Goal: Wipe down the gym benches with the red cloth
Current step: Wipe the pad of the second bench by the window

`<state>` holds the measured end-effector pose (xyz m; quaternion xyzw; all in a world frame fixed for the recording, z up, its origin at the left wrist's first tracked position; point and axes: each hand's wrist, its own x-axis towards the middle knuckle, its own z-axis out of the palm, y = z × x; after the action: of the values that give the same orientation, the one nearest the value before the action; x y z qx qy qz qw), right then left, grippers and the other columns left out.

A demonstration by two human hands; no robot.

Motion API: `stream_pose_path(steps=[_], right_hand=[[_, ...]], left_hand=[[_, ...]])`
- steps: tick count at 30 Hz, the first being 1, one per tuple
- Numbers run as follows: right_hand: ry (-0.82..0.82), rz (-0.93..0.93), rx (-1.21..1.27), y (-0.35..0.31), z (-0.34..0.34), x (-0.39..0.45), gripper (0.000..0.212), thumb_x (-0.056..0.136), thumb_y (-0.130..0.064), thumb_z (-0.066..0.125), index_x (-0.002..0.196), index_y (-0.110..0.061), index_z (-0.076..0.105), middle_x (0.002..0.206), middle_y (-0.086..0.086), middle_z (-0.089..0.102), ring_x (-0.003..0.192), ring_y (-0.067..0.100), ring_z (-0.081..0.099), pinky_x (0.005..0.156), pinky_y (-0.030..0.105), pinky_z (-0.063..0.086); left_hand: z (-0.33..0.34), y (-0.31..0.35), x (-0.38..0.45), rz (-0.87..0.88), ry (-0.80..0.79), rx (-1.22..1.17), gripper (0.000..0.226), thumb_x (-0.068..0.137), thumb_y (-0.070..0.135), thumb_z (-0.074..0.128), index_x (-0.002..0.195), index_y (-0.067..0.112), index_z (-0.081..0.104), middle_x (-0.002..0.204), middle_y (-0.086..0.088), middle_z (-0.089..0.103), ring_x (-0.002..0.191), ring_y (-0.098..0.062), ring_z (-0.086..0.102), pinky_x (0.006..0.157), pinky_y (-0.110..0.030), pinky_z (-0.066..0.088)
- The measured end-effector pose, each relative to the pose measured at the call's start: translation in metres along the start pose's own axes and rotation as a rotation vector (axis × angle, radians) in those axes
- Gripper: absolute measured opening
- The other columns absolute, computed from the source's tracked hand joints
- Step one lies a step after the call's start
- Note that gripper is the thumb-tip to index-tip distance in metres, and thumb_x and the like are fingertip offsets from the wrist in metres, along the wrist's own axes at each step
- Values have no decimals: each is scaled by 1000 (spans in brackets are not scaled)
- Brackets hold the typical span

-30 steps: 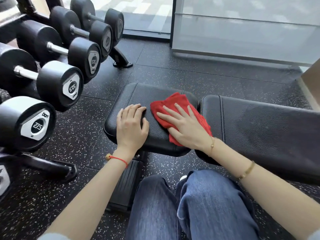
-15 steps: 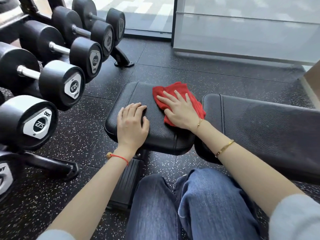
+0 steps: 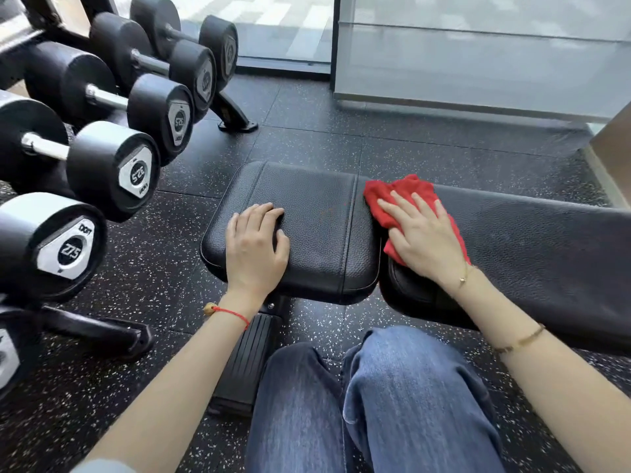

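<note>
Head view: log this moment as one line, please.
left hand: flat on black padded seat pad | right hand: pressing red cloth onto long black back pad | state: wiping

A crumpled red cloth (image 3: 403, 196) lies across the gap between the two black padded sections of a gym bench: the short seat pad (image 3: 314, 216) on the left and the long back pad (image 3: 546, 254) stretching off to the right. The cloth rests mostly on the near end of the back pad, one corner reaching over the seat pad's right edge. Both pads are pebbled black leatherette with stitched seams, lying roughly level just above the speckled rubber floor (image 3: 307, 141)
</note>
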<state>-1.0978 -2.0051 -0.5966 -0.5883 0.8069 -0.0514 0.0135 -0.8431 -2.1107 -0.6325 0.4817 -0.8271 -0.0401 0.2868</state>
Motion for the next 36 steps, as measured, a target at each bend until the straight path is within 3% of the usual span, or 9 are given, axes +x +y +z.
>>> stream_pose_path(steps=[5, 9, 13, 22, 28, 31, 36], right_hand=[[-16, 20, 161, -43, 6, 50, 56, 98, -26, 40, 152, -29, 27, 163, -2, 18, 149, 28, 16, 121, 48, 4], [-52, -243, 243, -73, 6, 33, 59, 95, -19, 44, 151, -29, 31, 162, -4, 20, 151, 25, 13, 122, 45, 4], [-89, -450, 253, -60, 8, -4, 62, 94, -18, 45, 151, -34, 28, 162, -11, 18, 151, 18, 9, 123, 43, 2], [-62, -209, 257, -80, 8, 61, 56, 96, -25, 44, 150, -33, 32, 162, -9, 20, 151, 20, 10, 122, 41, 0], [-91, -504, 267, -80, 13, -5, 62, 93, -20, 44, 151, -33, 29, 161, -12, 19, 151, 17, 9, 123, 40, -1], [-119, -524, 250, -73, 12, -5, 60, 94, -21, 44, 150, -36, 30, 161, -15, 20, 151, 16, 8, 123, 39, -2], [-86, -309, 158, -83, 6, 41, 59, 93, -37, 48, 148, -45, 29, 160, -18, 19, 152, 25, 5, 119, 56, -4]], left_hand=[[0, 1, 0, -5, -1, 2, 38, 91, 23, 51, 127, 14, 62, 136, -4, 59, 131, -26, 49, 117, -47, 28], [1, -1, 1, -5, 4, 9, 39, 90, 23, 51, 126, 15, 63, 136, -4, 60, 130, -26, 50, 116, -47, 30], [2, -2, 1, -1, 13, 8, 38, 90, 23, 51, 126, 15, 63, 135, -4, 60, 130, -26, 51, 116, -47, 30], [2, -1, 1, -3, 0, 18, 39, 91, 24, 49, 126, 15, 62, 136, -3, 59, 131, -25, 50, 117, -46, 29], [2, -1, 2, -6, 4, 10, 42, 90, 27, 44, 127, 16, 62, 136, -3, 59, 131, -25, 49, 117, -45, 29], [3, -1, 2, -7, 1, 13, 42, 90, 26, 45, 127, 15, 62, 136, -3, 59, 131, -25, 50, 117, -45, 29], [1, -1, 2, -11, -4, 5, 41, 89, 25, 47, 126, 15, 63, 136, -3, 59, 131, -25, 50, 117, -46, 29]])
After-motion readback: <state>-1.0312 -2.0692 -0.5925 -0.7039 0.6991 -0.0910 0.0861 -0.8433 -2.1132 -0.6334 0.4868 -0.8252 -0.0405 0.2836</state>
